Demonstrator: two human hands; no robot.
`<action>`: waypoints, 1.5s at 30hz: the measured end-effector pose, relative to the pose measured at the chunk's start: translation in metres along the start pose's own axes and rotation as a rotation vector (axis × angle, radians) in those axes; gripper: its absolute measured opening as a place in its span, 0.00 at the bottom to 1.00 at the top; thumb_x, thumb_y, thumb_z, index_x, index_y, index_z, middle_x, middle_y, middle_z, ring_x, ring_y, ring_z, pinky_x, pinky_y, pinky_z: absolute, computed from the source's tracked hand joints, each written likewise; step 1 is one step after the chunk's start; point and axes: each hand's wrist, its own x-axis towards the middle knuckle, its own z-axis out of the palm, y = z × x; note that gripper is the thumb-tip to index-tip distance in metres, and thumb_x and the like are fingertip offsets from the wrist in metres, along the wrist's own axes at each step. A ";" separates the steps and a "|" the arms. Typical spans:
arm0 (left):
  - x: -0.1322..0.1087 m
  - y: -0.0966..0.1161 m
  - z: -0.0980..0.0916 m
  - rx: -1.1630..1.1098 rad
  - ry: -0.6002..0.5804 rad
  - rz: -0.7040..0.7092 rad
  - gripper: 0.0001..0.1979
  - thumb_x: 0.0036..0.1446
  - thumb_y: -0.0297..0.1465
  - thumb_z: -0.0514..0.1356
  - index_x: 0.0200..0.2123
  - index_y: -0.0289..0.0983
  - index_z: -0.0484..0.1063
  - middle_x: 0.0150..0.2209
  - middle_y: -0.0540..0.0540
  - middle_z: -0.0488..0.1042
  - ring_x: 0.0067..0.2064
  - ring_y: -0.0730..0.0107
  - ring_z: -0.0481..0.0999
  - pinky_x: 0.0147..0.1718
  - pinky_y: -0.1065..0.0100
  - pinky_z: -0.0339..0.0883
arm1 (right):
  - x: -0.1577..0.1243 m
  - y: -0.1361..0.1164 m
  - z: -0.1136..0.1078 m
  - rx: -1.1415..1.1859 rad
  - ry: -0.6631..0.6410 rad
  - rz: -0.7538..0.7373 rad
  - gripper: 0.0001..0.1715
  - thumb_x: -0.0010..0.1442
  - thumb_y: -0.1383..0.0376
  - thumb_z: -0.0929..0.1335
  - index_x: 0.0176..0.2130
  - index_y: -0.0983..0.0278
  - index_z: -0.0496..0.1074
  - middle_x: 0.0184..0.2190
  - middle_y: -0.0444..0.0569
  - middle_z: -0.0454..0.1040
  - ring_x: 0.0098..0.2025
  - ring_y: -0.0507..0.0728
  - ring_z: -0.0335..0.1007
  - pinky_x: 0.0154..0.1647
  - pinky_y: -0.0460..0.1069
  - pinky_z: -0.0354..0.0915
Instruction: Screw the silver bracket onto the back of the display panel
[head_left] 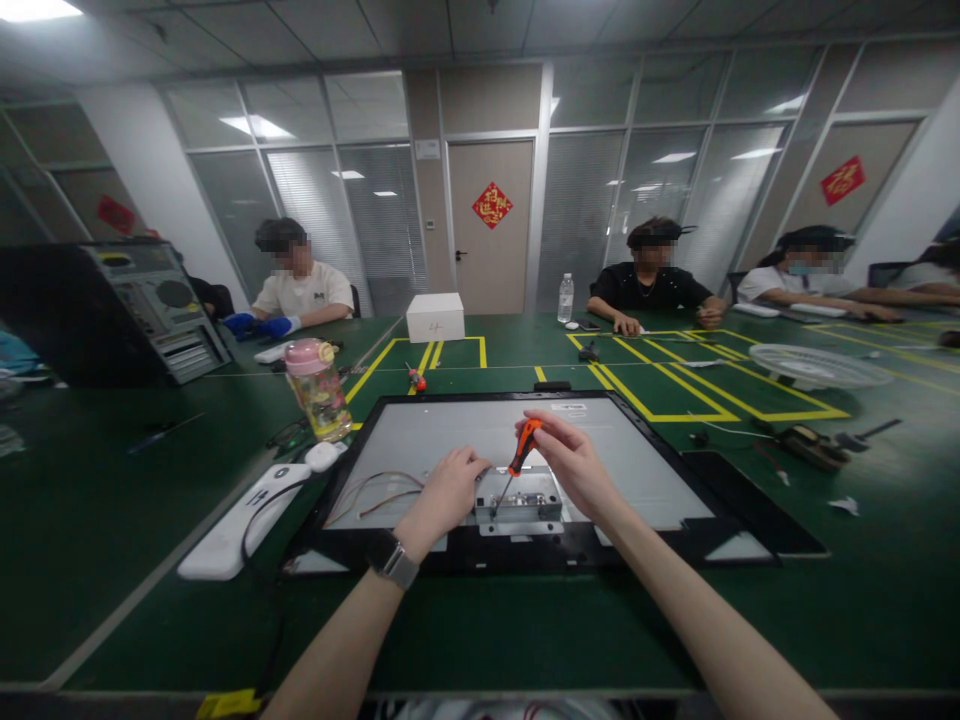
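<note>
My right hand (564, 455) is closed round the orange and black handle of a screwdriver (523, 448). Its shaft slants down to the left, and the tip is at the front face of a metal connector bracket (519, 512). That bracket sits near the front edge of a flat display panel (420, 425), which lies on the table with its grey back up and a black frame round it. My left hand (450, 492), with a watch on the wrist, rests at the bracket's left side, fingers bent against it. What its fingertips grip, if anything, is hidden. Thin wires (390, 495) lie left of it.
Left of the panel stand a pink-lidded bottle (316, 390) and a white power strip (244, 525). An open computer case (112, 310) is farther left. A white box (435, 317) and a red-handled tool (417, 379) lie beyond. Several people sit across the table.
</note>
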 end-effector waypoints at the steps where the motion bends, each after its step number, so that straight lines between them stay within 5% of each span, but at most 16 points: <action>1: 0.000 0.000 0.000 -0.003 0.005 0.000 0.23 0.57 0.17 0.48 0.51 0.38 0.71 0.44 0.42 0.69 0.46 0.64 0.67 0.49 0.63 0.63 | 0.000 0.001 -0.001 -0.023 0.018 -0.010 0.16 0.48 0.57 0.76 0.39 0.56 0.79 0.34 0.46 0.79 0.39 0.58 0.73 0.50 0.57 0.63; 33: 0.000 0.000 0.000 0.008 -0.001 0.016 0.22 0.59 0.18 0.48 0.51 0.38 0.71 0.44 0.43 0.69 0.46 0.63 0.67 0.48 0.64 0.62 | 0.001 0.002 -0.002 0.014 -0.023 -0.016 0.16 0.53 0.55 0.73 0.42 0.57 0.79 0.37 0.48 0.80 0.45 0.60 0.72 0.54 0.57 0.61; 40: 0.001 -0.002 0.003 0.014 -0.009 -0.003 0.23 0.58 0.17 0.48 0.51 0.39 0.71 0.44 0.43 0.68 0.46 0.63 0.67 0.48 0.64 0.62 | 0.002 0.007 -0.004 -0.068 0.026 -0.055 0.15 0.49 0.57 0.76 0.38 0.58 0.79 0.29 0.43 0.77 0.33 0.56 0.71 0.43 0.53 0.65; 45: 0.001 -0.003 0.004 0.027 -0.015 -0.004 0.23 0.58 0.17 0.48 0.51 0.38 0.71 0.44 0.42 0.68 0.46 0.62 0.67 0.47 0.63 0.62 | 0.003 0.007 -0.005 -0.043 0.034 -0.040 0.15 0.49 0.54 0.75 0.37 0.58 0.79 0.33 0.45 0.78 0.37 0.57 0.72 0.46 0.54 0.64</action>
